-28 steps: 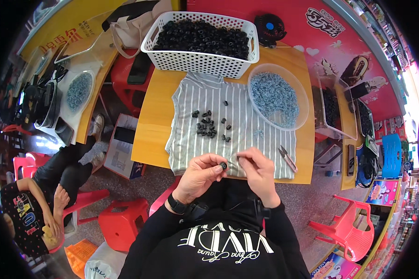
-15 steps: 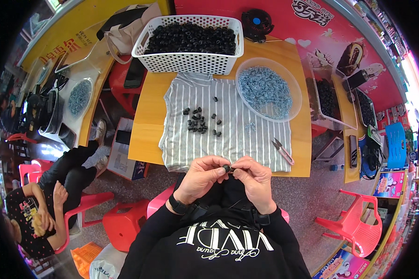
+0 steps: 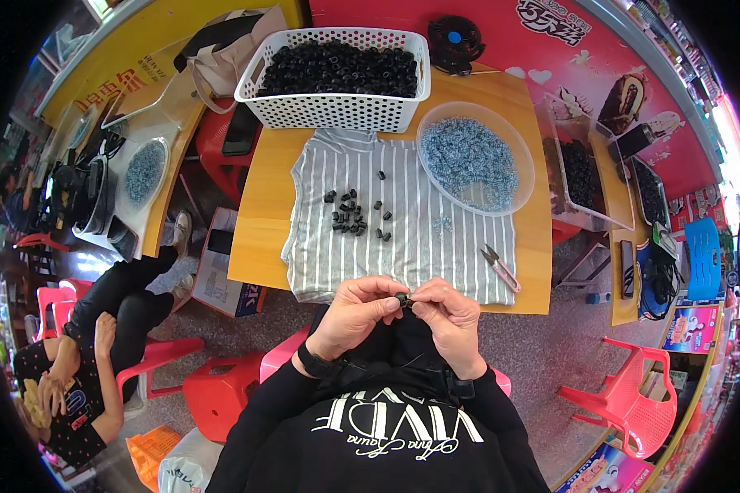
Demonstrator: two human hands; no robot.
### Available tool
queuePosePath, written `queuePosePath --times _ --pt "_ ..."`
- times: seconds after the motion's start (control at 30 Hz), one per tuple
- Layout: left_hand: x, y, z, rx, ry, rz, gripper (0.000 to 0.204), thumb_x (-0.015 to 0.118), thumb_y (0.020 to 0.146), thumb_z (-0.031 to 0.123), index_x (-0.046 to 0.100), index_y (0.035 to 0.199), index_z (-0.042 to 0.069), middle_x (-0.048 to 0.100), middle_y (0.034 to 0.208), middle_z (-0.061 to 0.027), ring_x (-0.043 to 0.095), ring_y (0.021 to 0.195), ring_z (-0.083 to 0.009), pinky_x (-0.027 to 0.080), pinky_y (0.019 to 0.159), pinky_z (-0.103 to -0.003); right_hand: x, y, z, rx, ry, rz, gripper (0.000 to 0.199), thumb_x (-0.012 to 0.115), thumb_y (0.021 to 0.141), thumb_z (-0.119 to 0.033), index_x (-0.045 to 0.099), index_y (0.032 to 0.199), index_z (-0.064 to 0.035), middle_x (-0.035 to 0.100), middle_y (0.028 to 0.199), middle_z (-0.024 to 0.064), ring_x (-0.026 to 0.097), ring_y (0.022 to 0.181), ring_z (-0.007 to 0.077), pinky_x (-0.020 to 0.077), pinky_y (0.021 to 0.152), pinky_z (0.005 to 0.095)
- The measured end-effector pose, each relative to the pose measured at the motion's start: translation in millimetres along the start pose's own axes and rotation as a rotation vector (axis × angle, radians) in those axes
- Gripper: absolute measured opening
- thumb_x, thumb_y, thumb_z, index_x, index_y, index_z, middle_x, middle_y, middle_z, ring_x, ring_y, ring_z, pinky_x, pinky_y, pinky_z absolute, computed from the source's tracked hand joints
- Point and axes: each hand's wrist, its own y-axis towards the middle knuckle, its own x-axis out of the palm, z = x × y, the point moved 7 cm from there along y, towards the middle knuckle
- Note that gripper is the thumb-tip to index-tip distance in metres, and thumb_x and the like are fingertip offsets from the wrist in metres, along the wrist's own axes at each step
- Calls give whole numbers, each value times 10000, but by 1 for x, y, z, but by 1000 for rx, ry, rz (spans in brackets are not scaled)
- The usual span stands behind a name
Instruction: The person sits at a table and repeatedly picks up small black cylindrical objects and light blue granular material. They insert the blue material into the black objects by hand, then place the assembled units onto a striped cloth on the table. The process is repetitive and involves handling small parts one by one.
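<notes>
My left hand [image 3: 354, 317] pinches a small black cylindrical part [image 3: 402, 301] between thumb and forefinger, just off the table's near edge. From the other side my right hand [image 3: 450, 319] closes on it too, its thumb and forefinger meeting at the part; whether a second tiny piece is in there I cannot make out. Ahead of my hands a grey-and-white striped cloth [image 3: 321, 255] covers the middle of the table. Several loose black cylindrical parts [image 3: 349, 215] lie on it, left of centre. A few tiny clear-blue pieces [image 3: 442, 225] are scattered near the round tub.
A white perforated basket [image 3: 329, 112] full of black parts stands at the back. Right of it sits a clear round tub [image 3: 524, 193] of clear-blue pieces. Snips [image 3: 501, 269] lie at the cloth's right edge. Another person [image 3: 82, 370] sits at left; a red chair [image 3: 633, 394] stands at right.
My fingers have shifted slightly around the black part, which stays in the same place. The seated person at left has moved their hands. Things on the table have not moved.
</notes>
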Motion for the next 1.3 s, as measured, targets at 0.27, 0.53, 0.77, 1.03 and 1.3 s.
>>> queuePosePath --times 0.27,0.53,0.77,1.03,1.3 --pt "3 0 2 -7 25 18 201 662 938 12 696 1133 -17 671 1003 -43 629 824 -96 492 697 -218 4 1 -1 -29 -27 11 120 659 876 107 691 950 19 618 892 49 588 821 113 461 741 235" --pt "-1 -3 -5 -16 -40 5 192 659 940 20 691 1123 -31 655 1024 -63 632 819 -107 517 716 -231 6 1 -6 -105 -199 -27 96 683 854 95 666 910 18 629 861 61 596 759 118 465 657 251" --pt "2 -3 -6 -43 -49 4 186 649 952 33 700 1120 -26 664 989 -46 618 801 -97 501 702 -214 3 4 -8 -62 -182 -120 119 693 838 90 662 921 10 633 835 67 606 741 136 467 648 262" --pt "2 -4 -4 -35 35 -58 226 670 941 48 684 1156 -20 662 983 -35 600 781 -76 480 673 -202 9 7 -24 -60 -344 -178 253 715 813 66 681 1044 -30 630 822 77 612 718 178 479 651 290" --pt "8 1 -1 -174 31 -170 543 720 892 62 510 1386 -24 648 949 -22 606 773 -64 480 645 -191 16 12 -30 -114 -386 -472 357 743 810 -7 656 1155 -39 627 839 79 627 763 235 497 694 340"
